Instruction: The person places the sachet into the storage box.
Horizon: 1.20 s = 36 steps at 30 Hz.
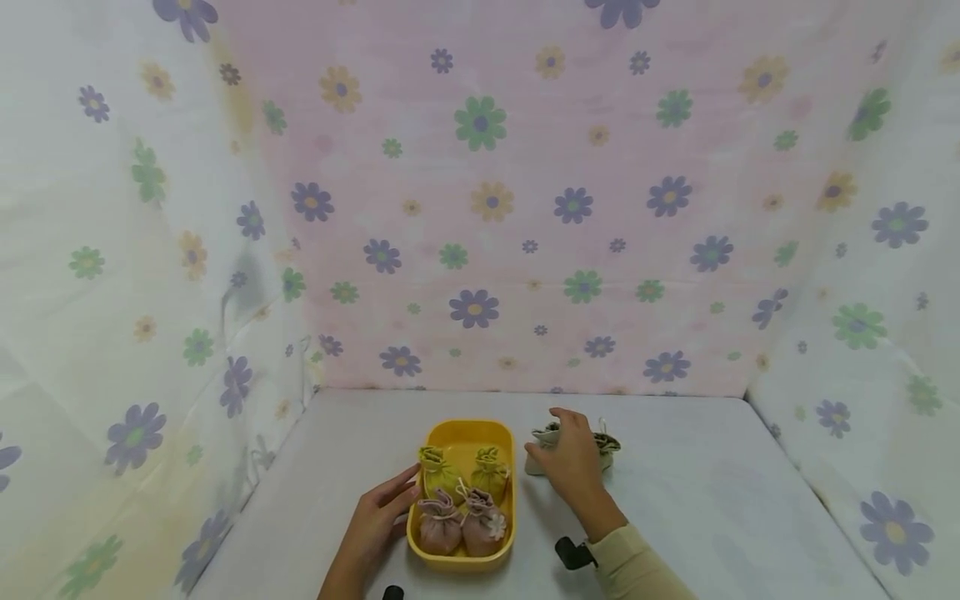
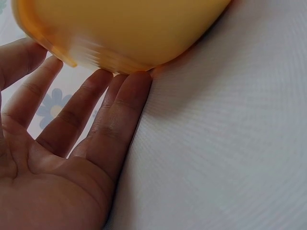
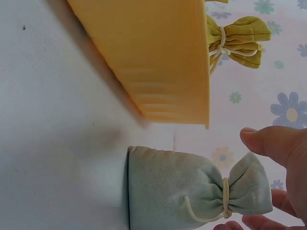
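A yellow tray (image 1: 472,564) holds two yellow-green drawstring pouches (image 1: 489,477) toward the back and two mauve drawstring pouches (image 1: 440,525) in front. My left hand (image 1: 380,518) rests at the tray's left side; in the left wrist view its extended fingers (image 2: 127,98) touch the outer wall. Right of the tray, my right hand (image 1: 572,458) reaches over grey-green drawstring pouches (image 1: 608,454), partly covering them. In the right wrist view, one grey-green pouch (image 3: 177,184) stands upright with its neck tied by a cord. The thumb (image 3: 264,139) is apart from the gathered top, the other fingers behind it.
A white cloth covers the table (image 1: 697,500). Flower-printed fabric (image 1: 525,350) hangs at the back and on both sides. Dark camera mounts (image 1: 573,553) show by the wrists. The right sleeve (image 1: 637,564) is beige.
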Each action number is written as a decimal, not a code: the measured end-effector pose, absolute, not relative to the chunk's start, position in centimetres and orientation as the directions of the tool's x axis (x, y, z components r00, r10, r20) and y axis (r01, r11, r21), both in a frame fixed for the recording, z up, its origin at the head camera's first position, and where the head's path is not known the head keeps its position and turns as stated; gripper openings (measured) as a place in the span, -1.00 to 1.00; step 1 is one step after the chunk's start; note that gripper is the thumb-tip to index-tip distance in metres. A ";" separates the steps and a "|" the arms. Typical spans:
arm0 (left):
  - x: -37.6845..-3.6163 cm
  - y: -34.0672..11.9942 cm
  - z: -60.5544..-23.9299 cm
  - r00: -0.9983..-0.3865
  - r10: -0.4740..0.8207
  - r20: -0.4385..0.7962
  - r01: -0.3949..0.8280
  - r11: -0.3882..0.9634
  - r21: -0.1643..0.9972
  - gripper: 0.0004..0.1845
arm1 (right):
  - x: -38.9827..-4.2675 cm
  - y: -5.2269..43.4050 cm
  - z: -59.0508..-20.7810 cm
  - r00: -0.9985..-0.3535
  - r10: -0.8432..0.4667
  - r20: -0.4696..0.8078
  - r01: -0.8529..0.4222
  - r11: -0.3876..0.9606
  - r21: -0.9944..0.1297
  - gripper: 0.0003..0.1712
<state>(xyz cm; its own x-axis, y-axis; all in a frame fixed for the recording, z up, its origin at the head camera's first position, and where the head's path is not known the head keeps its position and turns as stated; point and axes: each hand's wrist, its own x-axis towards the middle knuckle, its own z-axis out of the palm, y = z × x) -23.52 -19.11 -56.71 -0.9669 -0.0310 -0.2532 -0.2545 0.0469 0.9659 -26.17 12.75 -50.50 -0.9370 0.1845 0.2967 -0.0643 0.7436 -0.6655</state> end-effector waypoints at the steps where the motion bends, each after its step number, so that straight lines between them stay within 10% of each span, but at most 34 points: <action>1: -23.6 -19.1 -56.7 -0.967 -0.028 -0.251 -0.253 0.047 0.966 -0.32 | -26.2 12.9 -50.6 -0.937 0.193 0.291 -0.052 0.748 -0.662 -0.14; 36: -23.3 -19.1 -56.8 -0.974 -0.017 -0.225 -0.226 0.058 0.972 -0.31 | -26.8 13.7 -51.3 -0.864 0.240 0.442 -0.145 0.722 -0.676 -0.74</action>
<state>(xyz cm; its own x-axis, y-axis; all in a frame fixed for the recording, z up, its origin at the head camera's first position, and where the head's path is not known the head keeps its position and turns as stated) -23.34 -19.11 -56.81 -0.9742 -0.0174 -0.2252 -0.2258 0.0584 0.9724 -26.85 13.68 -51.30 -0.8645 0.2395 0.4419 -0.1454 0.7224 -0.6760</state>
